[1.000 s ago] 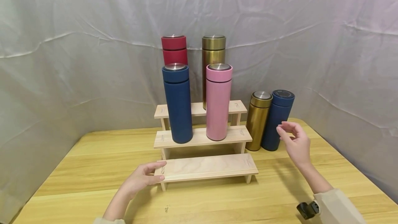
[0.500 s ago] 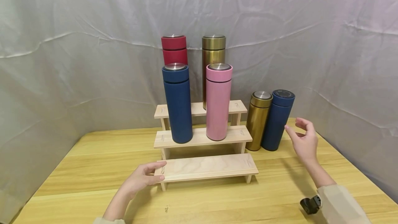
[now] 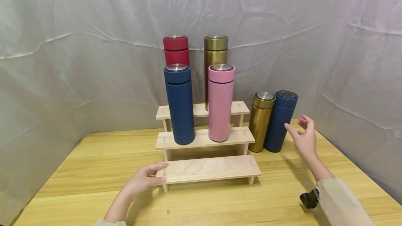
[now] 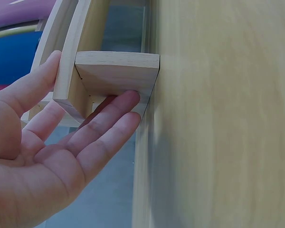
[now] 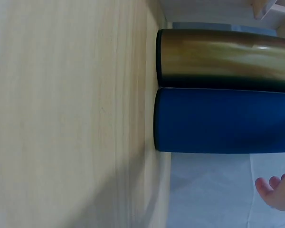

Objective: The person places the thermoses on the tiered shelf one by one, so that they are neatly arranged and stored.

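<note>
In the head view my left hand (image 3: 142,180) holds the left end of the lowest step of a three-tier wooden display stand (image 3: 213,168). The left wrist view has the thumb and fingers (image 4: 107,121) around the board's end, near its leg. My right hand (image 3: 306,140) hovers with loosely curved fingers just right of a short blue thermos bottle (image 3: 279,125). The right wrist view puts a gap between hand and bottle. Against that bottle's left side stands a short gold thermos bottle (image 3: 260,125). Both are upright on the table.
A tall blue thermos (image 3: 179,111) and a pink thermos (image 3: 221,107) stand on the middle step. Behind them, a red thermos (image 3: 176,51) and a tall gold thermos (image 3: 215,53) occupy the top step. Grey cloth (image 3: 94,79) hangs around the wooden table (image 3: 94,170).
My right hand drew back to the right from the short blue thermos, then shifted slightly up and left beside it with its fingers more spread. My left hand and the bottles stayed put.
</note>
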{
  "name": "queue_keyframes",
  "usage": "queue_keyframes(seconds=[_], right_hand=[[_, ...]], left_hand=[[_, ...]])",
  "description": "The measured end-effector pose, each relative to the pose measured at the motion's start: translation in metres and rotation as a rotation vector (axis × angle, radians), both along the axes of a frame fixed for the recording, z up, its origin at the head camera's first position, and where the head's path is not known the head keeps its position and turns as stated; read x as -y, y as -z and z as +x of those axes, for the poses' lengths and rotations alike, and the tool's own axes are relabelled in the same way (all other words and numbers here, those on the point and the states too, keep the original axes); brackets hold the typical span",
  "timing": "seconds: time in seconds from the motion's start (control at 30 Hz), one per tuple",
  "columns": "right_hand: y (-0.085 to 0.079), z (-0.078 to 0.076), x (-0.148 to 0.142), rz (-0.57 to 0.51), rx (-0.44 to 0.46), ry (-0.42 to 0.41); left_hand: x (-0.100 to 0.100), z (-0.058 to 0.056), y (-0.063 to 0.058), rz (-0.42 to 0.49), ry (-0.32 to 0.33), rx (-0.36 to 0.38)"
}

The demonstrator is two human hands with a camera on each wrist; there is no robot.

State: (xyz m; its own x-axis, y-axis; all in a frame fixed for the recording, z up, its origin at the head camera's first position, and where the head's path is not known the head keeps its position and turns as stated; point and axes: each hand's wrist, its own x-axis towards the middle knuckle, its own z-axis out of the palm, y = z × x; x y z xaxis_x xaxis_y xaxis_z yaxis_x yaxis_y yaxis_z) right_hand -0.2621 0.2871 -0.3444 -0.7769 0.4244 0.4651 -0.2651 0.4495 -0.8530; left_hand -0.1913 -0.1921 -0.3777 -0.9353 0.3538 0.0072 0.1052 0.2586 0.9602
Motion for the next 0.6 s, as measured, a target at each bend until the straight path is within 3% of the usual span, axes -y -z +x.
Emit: queue_keyframes(seconds=[0.33, 0.47, 0.6], right_hand=[[0.009, -0.014, -0.004, -0.008, 0.008, -0.056], [0.036, -0.039, -0.026, 0.017, -0.056, -0.096], [0.045, -0.049, -0.033, 0.015, -0.077, -0.132]], left_hand=[[0.000, 0.000, 0.000, 0.001, 0.000, -0.003], [0.000, 0.000, 0.000, 0.005, 0.002, 0.003], [0.000, -0.001, 0.001, 0.007, 0.006, 0.003]])
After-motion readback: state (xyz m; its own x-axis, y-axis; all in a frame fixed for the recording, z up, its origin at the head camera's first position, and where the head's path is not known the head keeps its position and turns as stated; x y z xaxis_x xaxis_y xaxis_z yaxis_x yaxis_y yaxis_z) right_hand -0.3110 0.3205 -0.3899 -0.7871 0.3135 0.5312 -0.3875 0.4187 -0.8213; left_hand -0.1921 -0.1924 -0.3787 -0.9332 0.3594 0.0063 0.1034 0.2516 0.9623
